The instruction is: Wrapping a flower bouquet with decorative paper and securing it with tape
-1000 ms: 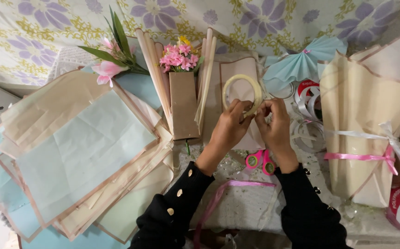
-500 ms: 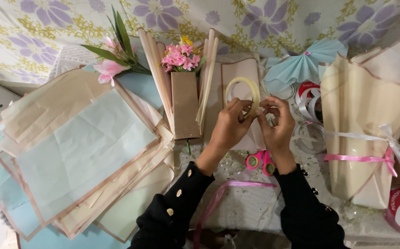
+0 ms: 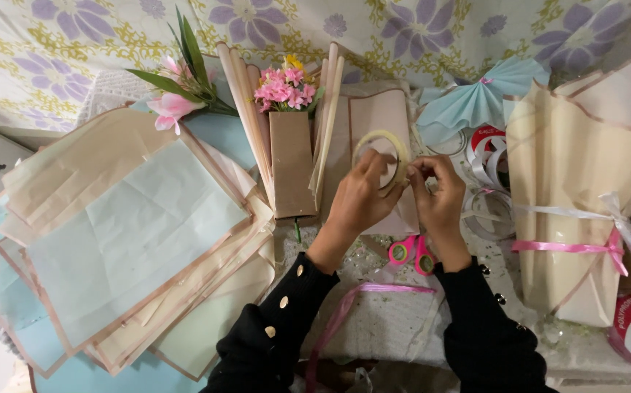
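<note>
The tape roll [image 3: 381, 156] is a thin, pale yellow ring with a big round hole in the middle. It is held up just above the middle of the frame, a bit right of center. It stands on its edge, with its open hole facing the camera. Fingers cover its lower and right parts.
</note>
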